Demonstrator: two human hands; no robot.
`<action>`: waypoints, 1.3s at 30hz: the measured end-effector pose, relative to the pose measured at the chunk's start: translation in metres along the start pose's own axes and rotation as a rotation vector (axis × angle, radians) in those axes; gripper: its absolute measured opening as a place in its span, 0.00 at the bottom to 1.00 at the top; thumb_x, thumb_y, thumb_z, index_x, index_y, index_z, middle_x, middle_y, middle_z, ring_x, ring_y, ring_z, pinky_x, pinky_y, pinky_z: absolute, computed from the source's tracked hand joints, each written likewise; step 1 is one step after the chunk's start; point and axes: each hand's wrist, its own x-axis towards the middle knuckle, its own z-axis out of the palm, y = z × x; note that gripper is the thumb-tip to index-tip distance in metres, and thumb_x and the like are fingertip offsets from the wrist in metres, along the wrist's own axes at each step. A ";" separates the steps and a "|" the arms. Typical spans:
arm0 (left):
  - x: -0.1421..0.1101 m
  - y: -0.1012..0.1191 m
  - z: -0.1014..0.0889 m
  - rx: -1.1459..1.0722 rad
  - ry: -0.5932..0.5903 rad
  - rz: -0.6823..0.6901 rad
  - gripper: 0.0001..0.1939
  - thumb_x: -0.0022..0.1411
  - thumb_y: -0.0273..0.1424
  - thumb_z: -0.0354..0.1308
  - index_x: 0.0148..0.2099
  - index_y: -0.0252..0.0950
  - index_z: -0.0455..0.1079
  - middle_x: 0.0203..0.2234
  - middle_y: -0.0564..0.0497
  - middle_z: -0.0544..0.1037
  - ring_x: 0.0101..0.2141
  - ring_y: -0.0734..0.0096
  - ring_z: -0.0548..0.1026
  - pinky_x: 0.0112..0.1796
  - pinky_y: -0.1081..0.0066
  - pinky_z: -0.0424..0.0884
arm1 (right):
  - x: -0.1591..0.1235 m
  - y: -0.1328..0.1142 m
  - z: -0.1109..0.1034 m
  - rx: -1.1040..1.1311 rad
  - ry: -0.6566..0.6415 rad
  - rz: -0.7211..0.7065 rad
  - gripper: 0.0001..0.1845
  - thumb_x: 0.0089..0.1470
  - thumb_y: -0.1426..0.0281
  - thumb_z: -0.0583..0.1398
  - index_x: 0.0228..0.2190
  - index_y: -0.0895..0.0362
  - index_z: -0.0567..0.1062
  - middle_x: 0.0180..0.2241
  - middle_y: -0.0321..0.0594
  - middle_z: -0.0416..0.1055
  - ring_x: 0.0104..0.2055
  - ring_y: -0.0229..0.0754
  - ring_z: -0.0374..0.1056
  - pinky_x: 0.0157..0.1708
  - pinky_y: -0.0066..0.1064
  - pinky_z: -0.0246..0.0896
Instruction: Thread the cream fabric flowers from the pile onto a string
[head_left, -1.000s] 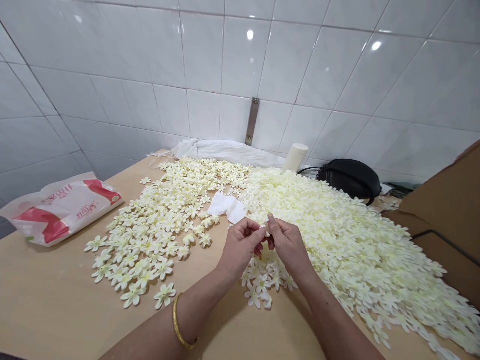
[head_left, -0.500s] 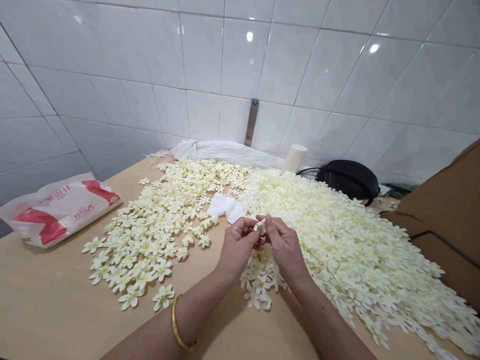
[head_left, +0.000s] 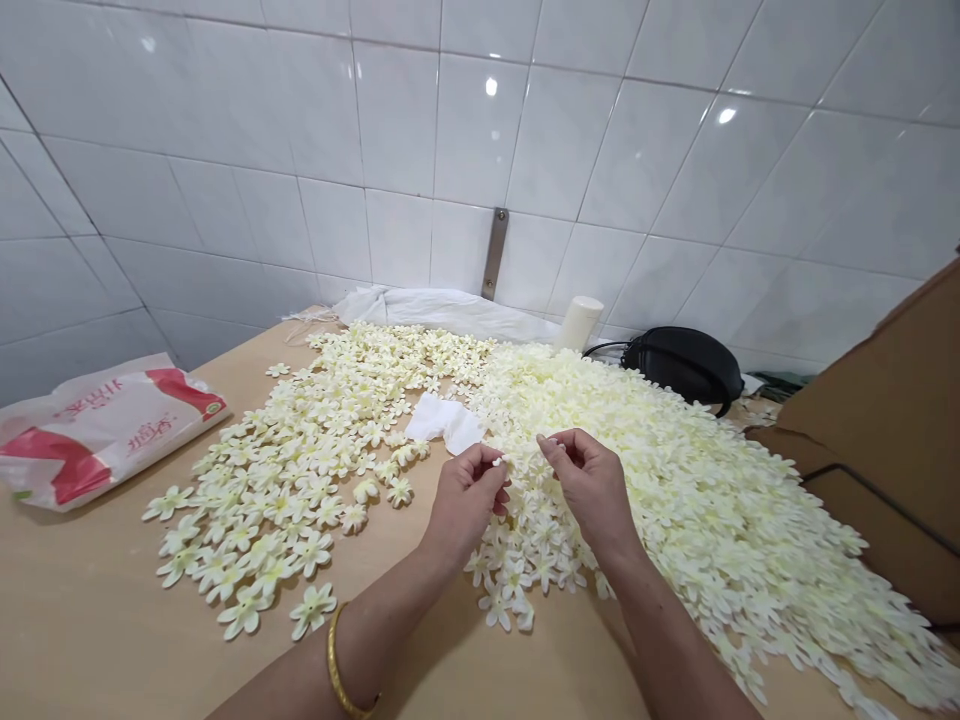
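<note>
Fingertips [head_left: 489, 456] of L hand [head_left: 465, 505] pinched shut on small cream artificial blossom [head_left: 499, 461]; R hand [head_left: 592, 490] now parted from it, thumb & index nearly closed, can't tell if holding anything. Loose cream five-petal artificial flowers [head_left: 521, 570] heaped under both hands, crumpled white tissue [head_left: 442, 423] just ahead, all on pale wooden tabletop [head_left: 82, 575].

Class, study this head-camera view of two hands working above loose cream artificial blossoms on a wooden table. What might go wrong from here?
A blossom slipping from the left hand or right hand could vanish among the loose blossoms just below them. The gold bangle on the left forearm might catch or drag the scattered blossoms beside it. The large heap might also slide if an arm bumps it.
</note>
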 end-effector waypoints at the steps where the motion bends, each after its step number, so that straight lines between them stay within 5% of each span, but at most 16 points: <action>1: 0.000 0.001 0.000 0.013 -0.001 0.001 0.07 0.44 0.32 0.57 0.24 0.33 0.65 0.13 0.58 0.64 0.16 0.80 0.63 0.19 0.78 0.63 | 0.000 -0.001 -0.001 -0.090 0.051 -0.031 0.13 0.44 0.60 0.58 0.25 0.57 0.69 0.22 0.36 0.63 0.19 0.33 0.53 0.20 0.29 0.51; 5: -0.002 0.002 0.002 0.028 -0.001 -0.007 0.06 0.44 0.30 0.58 0.24 0.33 0.65 0.12 0.58 0.64 0.15 0.80 0.64 0.18 0.78 0.63 | -0.003 -0.007 -0.003 -0.234 0.179 -0.243 0.10 0.48 0.62 0.56 0.25 0.57 0.70 0.29 0.41 0.66 0.25 0.37 0.58 0.27 0.31 0.55; 7: -0.001 0.002 0.002 0.008 -0.015 -0.007 0.06 0.44 0.31 0.58 0.23 0.33 0.66 0.12 0.57 0.65 0.15 0.79 0.64 0.18 0.77 0.64 | -0.006 -0.009 0.000 -0.143 0.052 -0.257 0.12 0.50 0.62 0.55 0.23 0.57 0.69 0.24 0.39 0.65 0.25 0.37 0.58 0.25 0.30 0.54; 11: 0.001 0.002 -0.001 -0.119 -0.136 -0.049 0.08 0.43 0.32 0.61 0.24 0.32 0.67 0.13 0.56 0.67 0.16 0.79 0.66 0.20 0.76 0.65 | -0.008 -0.007 0.005 0.164 -0.319 -0.067 0.12 0.44 0.61 0.60 0.27 0.57 0.68 0.22 0.34 0.64 0.23 0.35 0.59 0.22 0.27 0.55; 18: 0.005 0.005 -0.009 -0.280 -0.238 -0.145 0.09 0.43 0.31 0.62 0.26 0.31 0.67 0.15 0.53 0.71 0.15 0.81 0.65 0.18 0.78 0.61 | 0.001 0.000 0.000 0.360 -0.509 0.041 0.11 0.43 0.63 0.62 0.26 0.57 0.68 0.20 0.32 0.66 0.23 0.33 0.61 0.26 0.27 0.57; 21: 0.006 0.004 -0.009 -0.284 -0.220 -0.147 0.10 0.45 0.34 0.61 0.25 0.31 0.66 0.14 0.54 0.69 0.15 0.82 0.64 0.18 0.78 0.60 | -0.001 -0.002 0.001 0.329 -0.490 0.023 0.10 0.43 0.64 0.61 0.25 0.58 0.68 0.20 0.32 0.65 0.23 0.34 0.62 0.25 0.28 0.58; 28: 0.003 -0.001 -0.004 -0.135 -0.178 -0.086 0.13 0.43 0.36 0.62 0.25 0.34 0.62 0.13 0.58 0.67 0.15 0.80 0.64 0.19 0.77 0.62 | -0.013 -0.007 0.011 0.026 -0.229 -0.060 0.13 0.48 0.63 0.56 0.19 0.57 0.66 0.16 0.33 0.62 0.19 0.34 0.58 0.19 0.27 0.54; 35: 0.003 -0.001 -0.004 -0.224 -0.205 -0.129 0.10 0.42 0.29 0.61 0.27 0.34 0.62 0.12 0.57 0.68 0.14 0.79 0.65 0.18 0.76 0.62 | -0.004 -0.001 0.007 0.345 -0.357 0.218 0.18 0.42 0.58 0.60 0.17 0.59 0.64 0.13 0.31 0.61 0.14 0.30 0.57 0.15 0.23 0.50; 39: 0.003 0.001 -0.004 -0.228 -0.166 -0.149 0.10 0.41 0.28 0.61 0.26 0.34 0.62 0.13 0.56 0.69 0.14 0.80 0.64 0.17 0.77 0.61 | -0.004 -0.002 0.006 0.392 -0.402 0.228 0.17 0.41 0.58 0.61 0.18 0.59 0.66 0.14 0.31 0.63 0.15 0.30 0.57 0.16 0.23 0.51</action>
